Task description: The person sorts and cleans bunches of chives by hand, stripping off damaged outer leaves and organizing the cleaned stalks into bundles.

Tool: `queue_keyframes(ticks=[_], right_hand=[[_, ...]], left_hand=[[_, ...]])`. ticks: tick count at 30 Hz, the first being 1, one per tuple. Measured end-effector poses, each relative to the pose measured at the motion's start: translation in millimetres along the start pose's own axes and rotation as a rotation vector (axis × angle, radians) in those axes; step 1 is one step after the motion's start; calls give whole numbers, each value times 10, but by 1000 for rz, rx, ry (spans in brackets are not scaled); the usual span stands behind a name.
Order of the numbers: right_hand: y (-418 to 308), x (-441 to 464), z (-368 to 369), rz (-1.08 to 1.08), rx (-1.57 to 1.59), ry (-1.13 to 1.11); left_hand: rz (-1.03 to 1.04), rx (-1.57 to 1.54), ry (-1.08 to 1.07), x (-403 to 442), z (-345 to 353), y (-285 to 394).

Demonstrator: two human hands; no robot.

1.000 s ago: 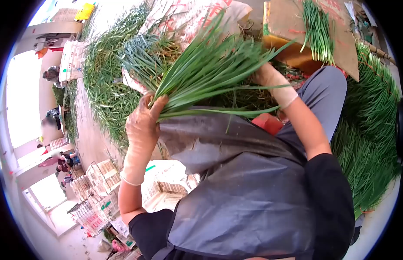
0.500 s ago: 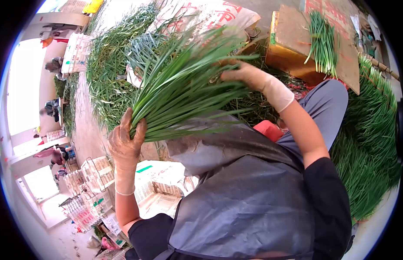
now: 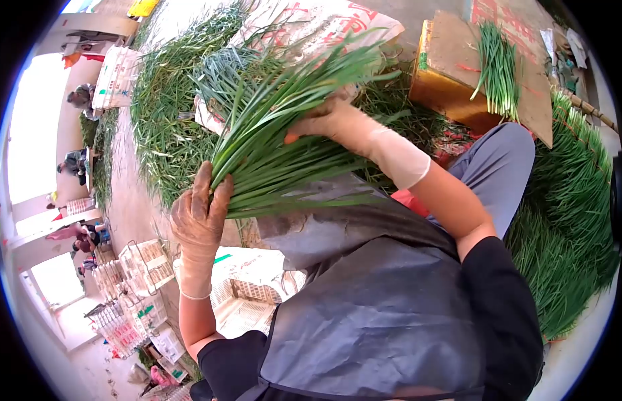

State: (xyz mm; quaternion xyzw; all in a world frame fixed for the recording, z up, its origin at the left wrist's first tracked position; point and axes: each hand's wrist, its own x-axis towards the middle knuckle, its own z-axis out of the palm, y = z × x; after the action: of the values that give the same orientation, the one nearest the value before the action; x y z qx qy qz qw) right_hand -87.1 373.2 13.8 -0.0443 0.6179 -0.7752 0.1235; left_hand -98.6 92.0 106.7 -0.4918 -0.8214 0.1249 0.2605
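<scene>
A loose bunch of long green Chinese chives (image 3: 274, 157) fans out in front of my dark apron (image 3: 371, 314). My left hand (image 3: 196, 224), in a thin soiled glove, is closed round the narrow end of the bunch at the left. Farther along the leaves, my right hand (image 3: 339, 125), gloved too, has its thumb over the near side, and its fingers are partly hidden among the blades. Some of the leaf tips stick out past that hand to the upper right.
Loose leaves (image 3: 164, 120) cover the floor ahead, beside a printed white sack (image 3: 324, 27). A smaller chive bunch (image 3: 498, 70) lies on a cardboard-topped box (image 3: 451, 60). Many chives (image 3: 572, 220) are stacked at right. A plastic crate (image 3: 247, 297) stands by my left arm. People work far left.
My right hand has moved left and slightly down, farther into the leaves. The leaf tips have been pushed together and upward. My left hand keeps its hold at nearly the same spot.
</scene>
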Motion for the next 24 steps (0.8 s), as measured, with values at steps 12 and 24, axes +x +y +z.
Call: queue_keyframes(ticks=[12, 24], right_hand=[[609, -142, -1120, -142, -1016, 625], [-536, 65, -245, -190, -379, -57]], left_hand=[[-92, 197, -21, -330, -198, -331], [161, 177, 84, -25, -237, -270]])
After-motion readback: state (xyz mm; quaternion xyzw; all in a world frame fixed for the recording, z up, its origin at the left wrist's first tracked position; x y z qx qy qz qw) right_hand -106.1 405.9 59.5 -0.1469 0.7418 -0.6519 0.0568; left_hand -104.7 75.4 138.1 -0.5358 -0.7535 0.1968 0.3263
